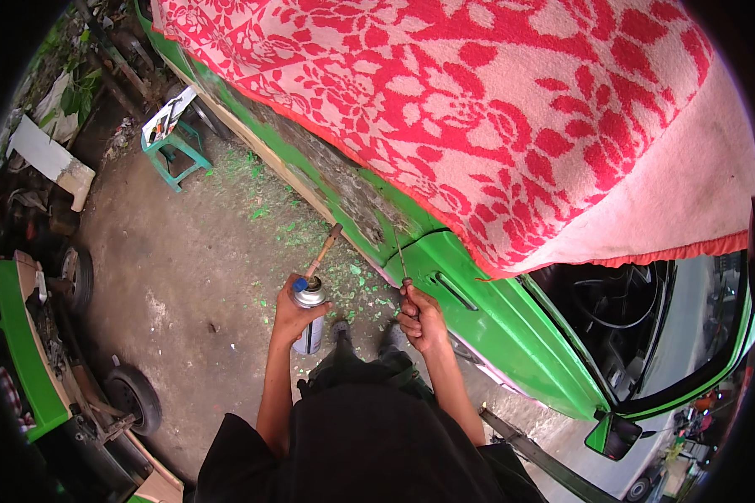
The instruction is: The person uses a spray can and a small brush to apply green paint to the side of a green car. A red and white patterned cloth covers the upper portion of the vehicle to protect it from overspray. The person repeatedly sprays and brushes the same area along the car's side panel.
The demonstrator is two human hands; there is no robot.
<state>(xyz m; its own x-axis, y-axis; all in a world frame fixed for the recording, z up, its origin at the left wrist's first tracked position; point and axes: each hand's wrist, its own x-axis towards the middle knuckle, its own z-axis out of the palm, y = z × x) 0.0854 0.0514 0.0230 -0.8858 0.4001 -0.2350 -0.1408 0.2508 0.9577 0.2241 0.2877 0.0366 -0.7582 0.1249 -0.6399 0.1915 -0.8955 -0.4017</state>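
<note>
My left hand (288,318) is closed round a gas torch (311,317), a silver canister with a blue knob and a copper-coloured nozzle. The nozzle points up toward the side of a green car (520,335); no flame shows clearly. In my right hand (425,320) is a screwdriver (401,256) with a thin metal shaft and a brownish handle. Its tip reaches the car's side, at the edge of a rough grey-brown patch (352,199) where the green paint is gone. Whether the tip touches the surface I cannot tell.
A red and pink floral towel (478,126) covers the car's roof. Green paint flakes (264,210) litter the concrete floor. A teal stool (176,155) holds a few items at the upper left. Loose wheels (132,398) and a green panel (25,348) are on the left; a side mirror (614,438) juts out lower right.
</note>
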